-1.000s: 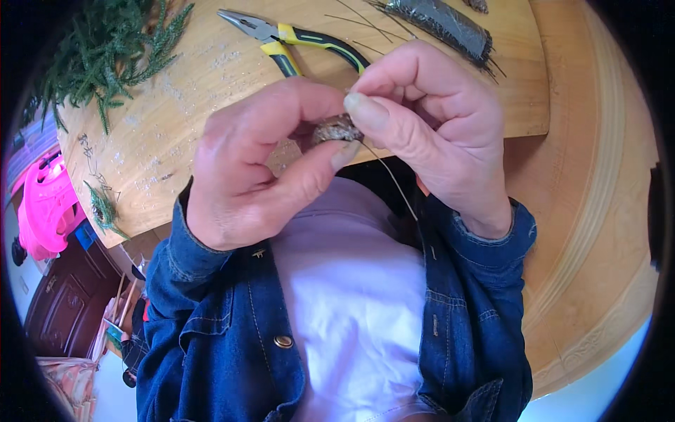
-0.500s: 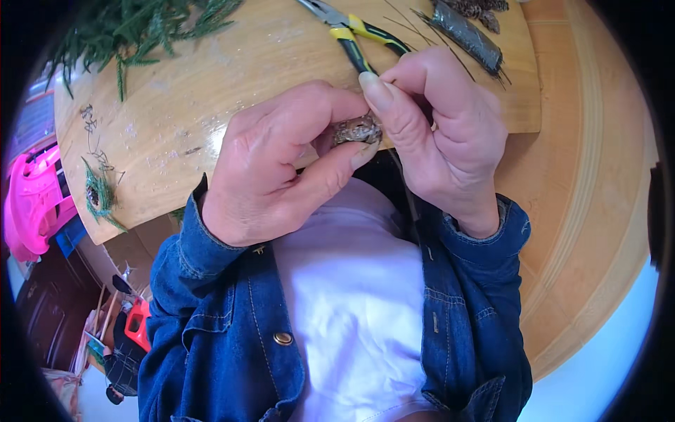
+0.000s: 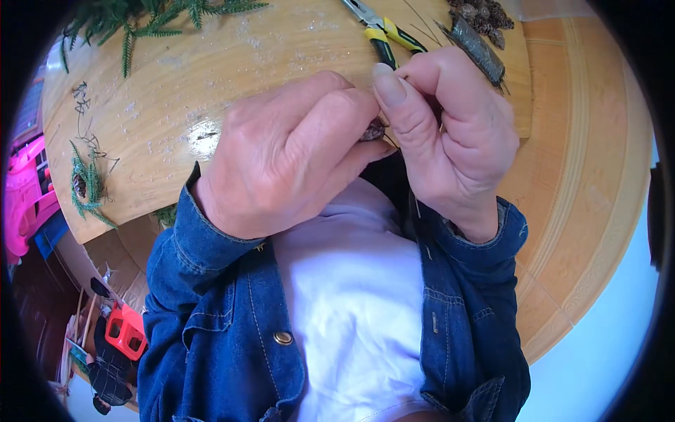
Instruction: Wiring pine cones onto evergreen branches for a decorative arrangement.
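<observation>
Just above my lap, in front of the table edge, my left hand (image 3: 281,155) is closed around a small brown pine cone (image 3: 373,131). Only the cone's tip shows between its thumb and fingers. Close beside it, my right hand (image 3: 457,133) pinches a thin dark wire (image 3: 391,141) between thumb and forefinger. Much of the wire is hidden by the fingers. Beyond my hands, yellow-and-black pliers (image 3: 380,43) lie on the wooden table (image 3: 169,119).
A plastic-wrapped wire bundle (image 3: 478,53) and several pine cones (image 3: 485,14) lie far right. Green artificial branches (image 3: 126,49) fill the far left; a sprig with a cone (image 3: 83,184) lies near the left edge. A person (image 3: 110,369) is by a red stool (image 3: 126,334).
My left hand has rolled over, its back now facing up and covering more of the pine cone. My right hand has shifted slightly right, still pinching. The whole view has shifted a little.
</observation>
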A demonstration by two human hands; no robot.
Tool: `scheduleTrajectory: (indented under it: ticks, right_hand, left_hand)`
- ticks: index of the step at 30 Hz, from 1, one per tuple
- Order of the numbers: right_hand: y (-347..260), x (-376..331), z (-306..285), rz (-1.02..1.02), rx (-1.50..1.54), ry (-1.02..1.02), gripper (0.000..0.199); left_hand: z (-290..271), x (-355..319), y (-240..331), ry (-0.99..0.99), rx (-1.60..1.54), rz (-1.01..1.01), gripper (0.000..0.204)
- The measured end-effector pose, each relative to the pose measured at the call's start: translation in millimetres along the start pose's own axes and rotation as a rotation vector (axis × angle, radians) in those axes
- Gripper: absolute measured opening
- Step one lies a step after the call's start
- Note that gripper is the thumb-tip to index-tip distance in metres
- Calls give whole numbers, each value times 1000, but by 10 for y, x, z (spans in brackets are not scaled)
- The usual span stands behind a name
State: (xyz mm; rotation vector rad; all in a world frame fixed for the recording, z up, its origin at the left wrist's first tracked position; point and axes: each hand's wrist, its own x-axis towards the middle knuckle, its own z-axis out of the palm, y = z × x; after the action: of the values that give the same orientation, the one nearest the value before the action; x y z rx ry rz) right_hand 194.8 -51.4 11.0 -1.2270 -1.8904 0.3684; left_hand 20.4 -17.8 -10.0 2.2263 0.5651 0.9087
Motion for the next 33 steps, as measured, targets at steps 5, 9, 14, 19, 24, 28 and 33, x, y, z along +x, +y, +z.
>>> scheduleTrajectory:
  ticks: [5,9,14,19,24,28,33]
  right_hand:
    - [-55,22,12,67,42,20,8]
    - [-43,31,11,96,116,22,9]
    - [-90,2,27,272,290,39,10]
    - [-88,29,55,197,182,77,11]
    - [-69,30,55,129,92,97,10]
    - [-72,19,63,339,364,106,16]
    - [-140,42,67,343,403,158,15]
  left_hand:
    - [-3,14,-17,42,64,70,28]
    - [-12,-8,-27,63,55,70,29]
    - [16,-28,-17,98,33,43,31]
    - [10,14,13,96,72,27,31]
    - [-25,24,27,56,13,-36,28]
    - [8,1,8,108,-99,-80,26]
    - [-25,-2,34,160,-246,-119,21]
